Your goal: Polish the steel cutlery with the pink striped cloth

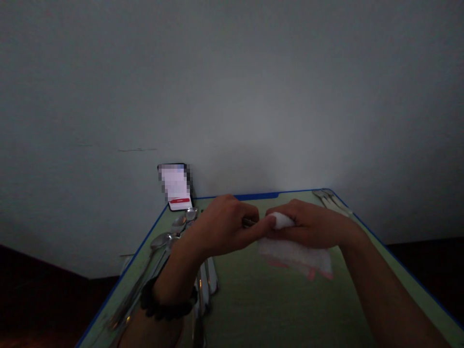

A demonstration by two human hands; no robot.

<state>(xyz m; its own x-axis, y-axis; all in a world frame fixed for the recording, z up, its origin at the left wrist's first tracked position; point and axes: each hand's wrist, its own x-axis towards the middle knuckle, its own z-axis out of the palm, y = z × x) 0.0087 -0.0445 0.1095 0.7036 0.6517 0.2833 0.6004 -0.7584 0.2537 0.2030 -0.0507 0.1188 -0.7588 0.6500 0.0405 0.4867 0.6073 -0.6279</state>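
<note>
My left hand (226,227) is closed, its thumb and fingers pinched around a thin metal utensil (248,222). Only a sliver of that utensil shows, so its kind is hidden. My right hand (311,223) grips a white cloth (299,257) with a pink edge, bunched between thumb and fingers and hanging below. Both hands meet above the middle of the table, fingertips touching or nearly so at the cloth. Beside and partly behind my left forearm lie several metal spoons (160,240) and other cutlery with flat handles (212,276).
The pale green table (279,309) has a blue edge and stands against a grey wall (253,96). A lit phone (177,186) leans on the wall at the back left. Several pieces of cutlery (329,200) lie at the back right corner.
</note>
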